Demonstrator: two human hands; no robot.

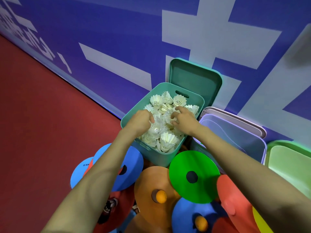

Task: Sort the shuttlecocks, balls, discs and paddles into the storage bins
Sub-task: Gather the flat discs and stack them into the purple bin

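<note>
Both left hand point(141, 121) and right hand point(184, 119) are gripping white shuttlecocks point(165, 140) inside teal bin point(159, 158); green disc point(203, 163) is lying beside it.

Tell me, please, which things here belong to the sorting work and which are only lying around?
Belongs to the job: shuttlecocks, with left hand and right hand among them; teal bin; lavender bin; green bin; green disc; blue disc; orange disc; orange ball.
Just there: teal lid upright against the wall; red floor.
</note>
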